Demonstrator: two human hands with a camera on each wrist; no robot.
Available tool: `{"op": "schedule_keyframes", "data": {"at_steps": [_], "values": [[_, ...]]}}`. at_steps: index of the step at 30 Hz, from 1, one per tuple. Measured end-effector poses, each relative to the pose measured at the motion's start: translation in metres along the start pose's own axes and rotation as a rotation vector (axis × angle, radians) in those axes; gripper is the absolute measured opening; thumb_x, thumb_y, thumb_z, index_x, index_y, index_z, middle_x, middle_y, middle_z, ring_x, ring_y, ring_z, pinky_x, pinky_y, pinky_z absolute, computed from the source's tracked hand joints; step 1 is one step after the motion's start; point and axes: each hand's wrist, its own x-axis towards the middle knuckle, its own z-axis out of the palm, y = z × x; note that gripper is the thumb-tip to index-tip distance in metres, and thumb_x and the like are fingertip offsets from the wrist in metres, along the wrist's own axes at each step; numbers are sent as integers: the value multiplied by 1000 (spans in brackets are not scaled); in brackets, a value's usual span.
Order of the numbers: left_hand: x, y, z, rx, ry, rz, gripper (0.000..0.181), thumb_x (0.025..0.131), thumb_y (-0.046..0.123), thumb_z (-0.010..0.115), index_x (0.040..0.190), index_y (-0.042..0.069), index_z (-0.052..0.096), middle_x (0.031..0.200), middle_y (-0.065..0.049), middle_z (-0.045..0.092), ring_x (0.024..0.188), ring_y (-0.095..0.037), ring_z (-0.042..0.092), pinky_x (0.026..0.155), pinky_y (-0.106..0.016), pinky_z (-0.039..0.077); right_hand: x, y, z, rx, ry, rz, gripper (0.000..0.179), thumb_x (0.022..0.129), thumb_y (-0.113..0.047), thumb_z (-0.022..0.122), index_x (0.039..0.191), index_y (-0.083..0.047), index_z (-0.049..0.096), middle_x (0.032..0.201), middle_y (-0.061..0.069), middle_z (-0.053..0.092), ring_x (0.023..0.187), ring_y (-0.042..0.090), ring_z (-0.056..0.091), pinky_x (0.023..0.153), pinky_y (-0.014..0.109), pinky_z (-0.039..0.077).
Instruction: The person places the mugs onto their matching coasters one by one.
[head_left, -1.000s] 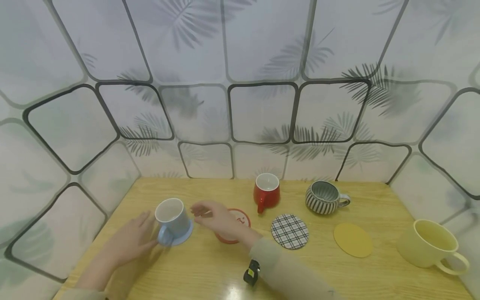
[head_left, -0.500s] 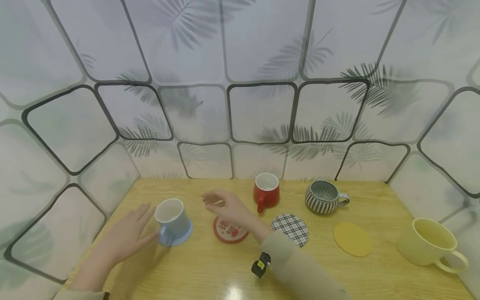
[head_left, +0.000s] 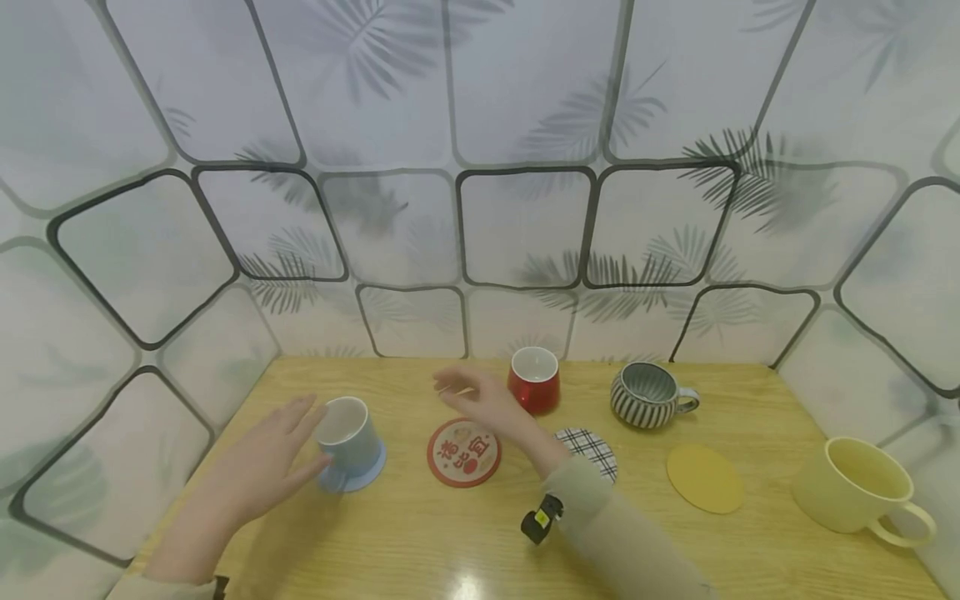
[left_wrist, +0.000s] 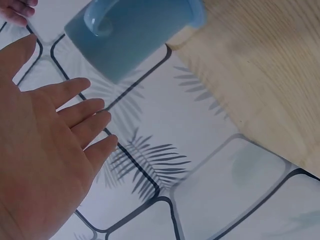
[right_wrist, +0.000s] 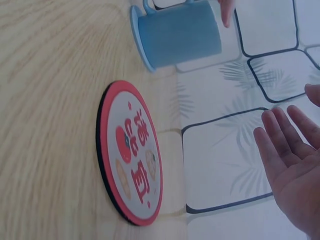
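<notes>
A light blue mug [head_left: 356, 446] stands on a round blue coaster [head_left: 369, 477] at the left of the table. My left hand [head_left: 258, 462] is beside it with fingers spread, overlapping the mug's rim and handle side in the head view; the left wrist view shows a gap between fingers and mug. My right hand [head_left: 483, 404] hovers with relaxed fingers behind a red-rimmed coaster [head_left: 464, 452] with red characters, close to the red mug [head_left: 536, 392]. Nothing is in either hand. The right forearm partly hides a black-and-white checked coaster [head_left: 596, 454], and the right hand covers the red mug's handle.
At the back right stands a striped grey cup [head_left: 645, 396]. A plain yellow coaster [head_left: 705, 477] lies in front of it, and a large yellow mug [head_left: 855, 487] stands near the right edge. Patterned cloth [head_left: 517, 225] walls the table at the back and sides.
My right hand has moved away from the blue mug, rightward and back toward the red mug, uncovering the red-rimmed coaster. The left hand has risen slightly beside the blue mug, which stays put.
</notes>
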Motion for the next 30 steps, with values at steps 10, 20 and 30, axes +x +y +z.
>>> {"op": "schedule_keyframes", "data": {"at_steps": [10, 20, 30], "values": [[9, 21, -2, 38, 45, 72, 70, 100, 41, 71, 155, 1, 51, 161, -29, 46, 144, -53, 49, 121, -68, 40, -4, 8, -23, -52, 52, -30, 39, 106, -14, 64, 142, -1, 63, 131, 20, 73, 122, 35, 70, 105, 41, 60], [14, 35, 5, 43, 50, 126, 73, 99, 41, 72, 155, 0, 50, 161, -27, 47, 148, -48, 47, 124, -65, 37, -13, 11, -46, -75, 77, -39, 34, 106, -14, 64, 137, 1, 67, 131, 20, 73, 122, 37, 70, 103, 43, 61], [18, 49, 11, 47, 65, 158, 70, 99, 45, 71, 154, 6, 54, 163, -21, 48, 150, -45, 47, 120, -65, 44, -17, 20, -63, -18, 139, -88, 27, 103, -5, 64, 126, 7, 70, 124, 29, 74, 112, 41, 74, 101, 36, 62]]}}
